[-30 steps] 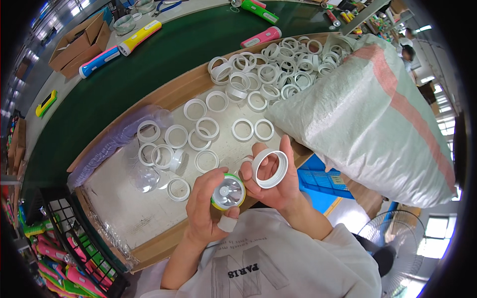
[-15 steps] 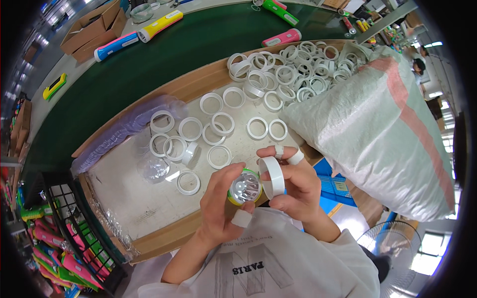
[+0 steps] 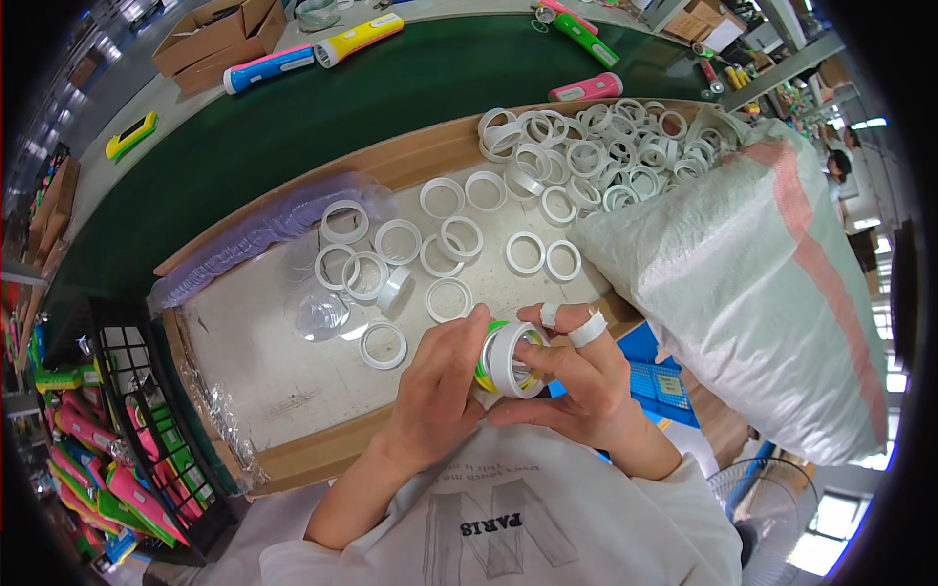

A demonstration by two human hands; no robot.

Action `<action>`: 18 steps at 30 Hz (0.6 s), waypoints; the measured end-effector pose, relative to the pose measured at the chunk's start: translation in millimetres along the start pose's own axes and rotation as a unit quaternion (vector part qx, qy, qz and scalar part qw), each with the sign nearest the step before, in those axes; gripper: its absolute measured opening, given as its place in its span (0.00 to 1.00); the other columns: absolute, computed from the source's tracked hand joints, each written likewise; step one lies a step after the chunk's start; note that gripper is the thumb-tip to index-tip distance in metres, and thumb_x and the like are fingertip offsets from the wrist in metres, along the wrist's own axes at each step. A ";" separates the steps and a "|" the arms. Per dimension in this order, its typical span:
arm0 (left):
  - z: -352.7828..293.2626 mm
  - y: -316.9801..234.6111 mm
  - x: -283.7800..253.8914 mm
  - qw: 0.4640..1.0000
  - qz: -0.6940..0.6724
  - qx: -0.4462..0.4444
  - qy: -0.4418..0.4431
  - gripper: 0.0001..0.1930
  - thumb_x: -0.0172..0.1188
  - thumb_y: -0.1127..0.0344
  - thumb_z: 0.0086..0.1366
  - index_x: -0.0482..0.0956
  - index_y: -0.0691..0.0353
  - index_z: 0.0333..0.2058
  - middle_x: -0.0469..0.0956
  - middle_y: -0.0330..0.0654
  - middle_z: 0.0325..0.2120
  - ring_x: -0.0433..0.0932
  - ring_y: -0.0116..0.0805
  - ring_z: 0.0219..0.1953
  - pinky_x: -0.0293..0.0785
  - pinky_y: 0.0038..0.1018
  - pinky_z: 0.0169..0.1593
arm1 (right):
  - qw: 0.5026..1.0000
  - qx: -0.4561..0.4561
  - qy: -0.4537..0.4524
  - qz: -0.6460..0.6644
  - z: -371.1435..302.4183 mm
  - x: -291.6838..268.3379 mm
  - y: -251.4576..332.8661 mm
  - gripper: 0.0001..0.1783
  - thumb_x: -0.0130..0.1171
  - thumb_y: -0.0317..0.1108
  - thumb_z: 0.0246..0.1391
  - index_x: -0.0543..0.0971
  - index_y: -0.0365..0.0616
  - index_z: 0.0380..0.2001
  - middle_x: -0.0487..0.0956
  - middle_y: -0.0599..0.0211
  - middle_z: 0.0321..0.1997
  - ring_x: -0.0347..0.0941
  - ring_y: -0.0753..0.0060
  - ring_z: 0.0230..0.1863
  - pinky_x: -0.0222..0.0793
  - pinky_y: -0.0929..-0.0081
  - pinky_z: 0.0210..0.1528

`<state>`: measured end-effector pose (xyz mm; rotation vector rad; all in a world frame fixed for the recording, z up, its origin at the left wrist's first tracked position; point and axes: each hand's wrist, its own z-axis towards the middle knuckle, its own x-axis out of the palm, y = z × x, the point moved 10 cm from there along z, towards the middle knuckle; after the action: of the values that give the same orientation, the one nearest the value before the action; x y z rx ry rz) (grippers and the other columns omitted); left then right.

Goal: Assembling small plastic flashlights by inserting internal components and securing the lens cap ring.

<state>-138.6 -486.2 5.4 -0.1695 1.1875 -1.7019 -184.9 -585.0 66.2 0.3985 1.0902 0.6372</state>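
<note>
My left hand grips a green and yellow flashlight head; its body is hidden by the hand. A white plastic ring sits against the front of the flashlight, held by my right hand, whose fingers reach to its rim and opening. White tape wraps fingers of the right hand. Beyond the hands, several loose white rings lie spread on the cardboard tray. A heap of such rings fills its far right. A row of clear round discs leans along its far left side.
A large white woven sack rests at the right. Flashlights, among them a yellow one and a pink one, lie on and beside the green belt. At the left stands a black crate near many colourful flashlight parts.
My right hand has brought the white ring leftward onto the front of the flashlight, which now faces more to the right. The whole view has shifted slightly.
</note>
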 end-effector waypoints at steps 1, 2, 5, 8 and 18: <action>-4.2 1.7 1.1 1.000 0.010 -0.019 0.001 0.40 0.63 0.79 0.43 0.64 0.66 0.60 0.73 0.52 0.49 0.76 0.54 0.46 0.74 0.38 0.48 | 1.000 -0.010 -0.007 -0.010 0.2 0.3 2.6 0.34 0.79 0.44 0.25 0.77 0.34 0.35 0.72 0.49 0.45 0.75 0.50 0.41 0.75 0.64 0.37; -7.5 4.2 2.2 0.999 0.020 -0.039 0.001 0.38 0.64 0.77 0.45 0.65 0.62 0.59 0.74 0.51 0.49 0.77 0.52 0.45 0.76 0.37 0.46 | 1.000 -0.011 -0.001 -0.008 0.4 3.5 4.0 0.34 0.79 0.44 0.25 0.77 0.34 0.35 0.72 0.49 0.45 0.75 0.50 0.41 0.75 0.64 0.37; -11.7 -8.4 2.2 0.994 0.105 0.013 -0.012 0.31 0.64 0.71 0.52 0.69 0.51 0.57 0.74 0.50 0.49 0.79 0.46 0.43 0.78 0.32 0.42 | 0.995 -0.044 -0.029 -0.088 0.2 5.0 15.0 0.37 0.78 0.52 0.22 0.77 0.34 0.30 0.74 0.50 0.39 0.75 0.55 0.36 0.74 0.69 0.30; -15.2 -20.2 -0.9 0.985 0.164 0.048 -0.038 0.24 0.62 0.67 0.56 0.71 0.41 0.52 0.74 0.51 0.49 0.80 0.42 0.43 0.79 0.29 0.39 | 0.991 -0.062 -0.041 -0.109 -2.0 5.4 21.1 0.36 0.78 0.55 0.21 0.75 0.36 0.27 0.74 0.52 0.35 0.72 0.58 0.32 0.69 0.71 0.26; -18.6 -41.3 -14.4 0.980 0.187 0.070 -0.003 0.13 0.60 0.65 0.57 0.75 0.45 0.42 0.74 0.60 0.45 0.81 0.45 0.42 0.81 0.29 0.41 | 0.977 -0.100 0.064 -0.179 -10.9 15.1 40.3 0.26 0.75 0.41 0.38 0.76 0.31 0.33 0.77 0.48 0.38 0.74 0.58 0.30 0.71 0.74 0.26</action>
<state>-169.4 -463.2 33.3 0.1295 1.0171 -1.4431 -201.3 -544.7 75.1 -0.0164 1.1721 0.4483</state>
